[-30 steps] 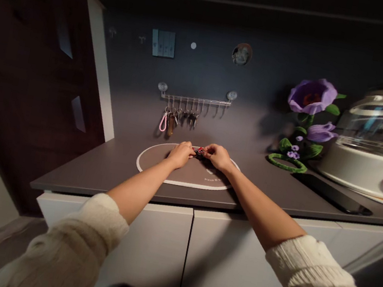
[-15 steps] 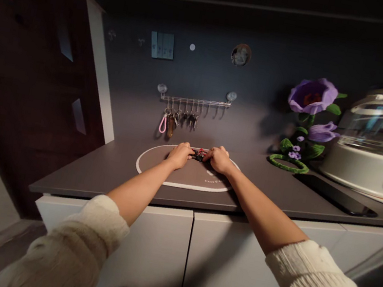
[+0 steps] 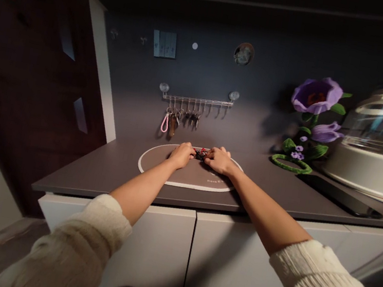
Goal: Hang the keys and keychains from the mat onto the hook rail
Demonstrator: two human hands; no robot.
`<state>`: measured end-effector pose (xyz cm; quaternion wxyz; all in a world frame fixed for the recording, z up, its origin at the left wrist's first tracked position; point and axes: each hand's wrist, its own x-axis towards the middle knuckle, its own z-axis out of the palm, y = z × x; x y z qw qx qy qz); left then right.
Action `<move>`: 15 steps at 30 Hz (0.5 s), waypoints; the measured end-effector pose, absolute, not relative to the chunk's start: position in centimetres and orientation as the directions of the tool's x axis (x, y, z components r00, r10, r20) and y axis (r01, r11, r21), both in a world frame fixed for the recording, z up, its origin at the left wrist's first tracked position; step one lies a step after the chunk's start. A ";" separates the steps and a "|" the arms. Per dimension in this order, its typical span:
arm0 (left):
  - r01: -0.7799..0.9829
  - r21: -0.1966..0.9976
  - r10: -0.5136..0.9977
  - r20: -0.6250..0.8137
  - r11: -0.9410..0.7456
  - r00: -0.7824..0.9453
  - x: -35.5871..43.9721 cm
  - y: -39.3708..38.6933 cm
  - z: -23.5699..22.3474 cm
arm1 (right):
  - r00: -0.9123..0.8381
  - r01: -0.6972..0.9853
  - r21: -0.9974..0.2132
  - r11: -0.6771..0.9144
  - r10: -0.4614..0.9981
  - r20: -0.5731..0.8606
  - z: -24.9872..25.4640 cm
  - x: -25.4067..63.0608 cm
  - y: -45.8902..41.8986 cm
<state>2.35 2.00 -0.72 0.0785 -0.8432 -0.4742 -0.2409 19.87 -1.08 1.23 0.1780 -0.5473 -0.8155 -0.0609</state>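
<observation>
Head view shows your left hand (image 3: 182, 154) and right hand (image 3: 218, 159) close together, both pinching a small dark bunch of keys (image 3: 200, 154) at the back of the oval mat (image 3: 157, 172). Your grip looks slight; a fumble could drop the bunch off the mat onto the counter (image 3: 105, 168).

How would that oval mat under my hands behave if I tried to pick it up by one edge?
The oval mat lies dead flat on the countertop, so it is probably thin, light and floppy. Both hands, left hand and right hand, rest on it, so pushing likely slides it only once they lift.
</observation>
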 end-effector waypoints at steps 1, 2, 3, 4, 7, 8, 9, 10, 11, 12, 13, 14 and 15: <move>0.838 0.095 0.762 0.481 -0.537 0.433 2.4 2.0 -0.7 | -0.348 0.914 -0.079 0.398 0.868 0.354 1.1 19.8 -1.1; 0.839 0.095 0.763 0.480 -0.536 0.432 2.4 2.1 -0.8 | -0.361 0.912 -0.058 0.406 0.862 0.357 1.1 19.7 -1.1; 0.840 0.097 0.765 0.479 -0.534 0.432 2.4 2.1 -0.8 | -0.374 0.910 -0.037 0.414 0.853 0.364 1.0 19.7 -1.1; 0.840 0.099 0.766 0.477 -0.534 0.431 2.4 2.2 -0.8 | -0.382 0.908 -0.019 0.418 0.846 0.372 0.9 19.6 -1.0; 0.839 0.108 0.770 0.473 -0.534 0.429 2.3 2.3 -0.8 | -0.380 0.912 0.006 0.409 0.842 0.384 0.8 19.5 -0.8; 0.838 0.111 0.771 0.472 -0.534 0.428 2.3 2.2 -0.8 | -0.375 0.915 0.008 0.403 0.842 0.388 0.8 19.4 -0.8; 0.838 0.114 0.772 0.471 -0.533 0.427 2.3 2.2 -0.8 | -0.372 0.917 0.012 0.399 0.841 0.392 0.8 19.3 -0.8; 0.838 0.120 0.774 0.471 -0.532 0.423 2.3 2.2 -0.8 | -0.372 0.917 0.020 0.397 0.839 0.398 0.8 19.2 -0.7; 0.838 0.129 0.776 0.472 -0.530 0.418 2.3 2.1 -0.7 | -0.376 0.917 0.033 0.398 0.835 0.402 0.9 19.1 -0.7; 0.838 0.138 0.778 0.474 -0.529 0.413 2.3 2.0 -0.7 | -0.386 0.915 0.049 0.401 0.829 0.404 1.0 18.9 -0.7; 0.836 0.146 0.778 0.476 -0.528 0.409 2.3 2.0 -0.7 | -0.402 0.909 0.070 0.410 0.822 0.403 1.0 18.8 -0.7; 0.836 0.151 0.779 0.479 -0.527 0.405 2.3 1.9 -0.7 | -0.421 0.902 0.095 0.420 0.814 0.400 1.1 18.6 -0.7; 0.838 0.153 0.780 0.480 -0.525 0.401 2.3 1.9 -0.7 | -0.442 0.894 0.122 0.431 0.805 0.395 1.1 18.4 -0.7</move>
